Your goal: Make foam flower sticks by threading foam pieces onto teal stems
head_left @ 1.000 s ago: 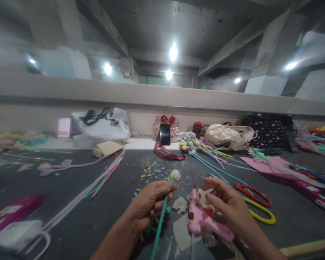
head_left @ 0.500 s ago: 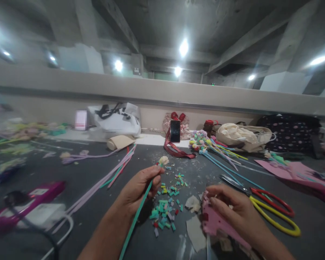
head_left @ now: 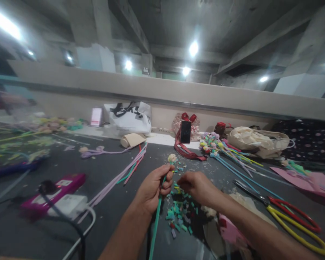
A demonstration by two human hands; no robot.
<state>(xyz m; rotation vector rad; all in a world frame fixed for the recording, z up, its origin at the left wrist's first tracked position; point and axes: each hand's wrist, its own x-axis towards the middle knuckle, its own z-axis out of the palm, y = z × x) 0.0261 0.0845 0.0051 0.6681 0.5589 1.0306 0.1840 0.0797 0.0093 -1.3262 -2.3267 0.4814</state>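
My left hand (head_left: 158, 186) is closed around a thin green stem (head_left: 156, 224) topped by a small cream flower (head_left: 172, 158). The flower stands just above the thumb and fingertips; the stem slants down towards me. Just right of it, my right hand (head_left: 199, 186) has its fingers curled together over the scattered bits. Whatever may be between those fingertips is hidden. Small cut pieces (head_left: 176, 210), mostly green with some yellow, lilac and red, lie below both hands. A pink piece with dark red spots (head_left: 231, 229) lies partly under my right forearm.
Scissors (head_left: 268, 204) with red and yellow handles lie at the right. Long lilac, green and red strips (head_left: 124, 168) lie left of my hands, near a magenta power strip (head_left: 70, 184) with a white plug and cables. Behind are a phone (head_left: 185, 132), made-up flowers (head_left: 209, 142) and a white bag (head_left: 130, 119).
My right hand has moved left from the pink piece to beside my left hand. My left hand keeps the flower stem. The whole view has shifted, so things appear further right.
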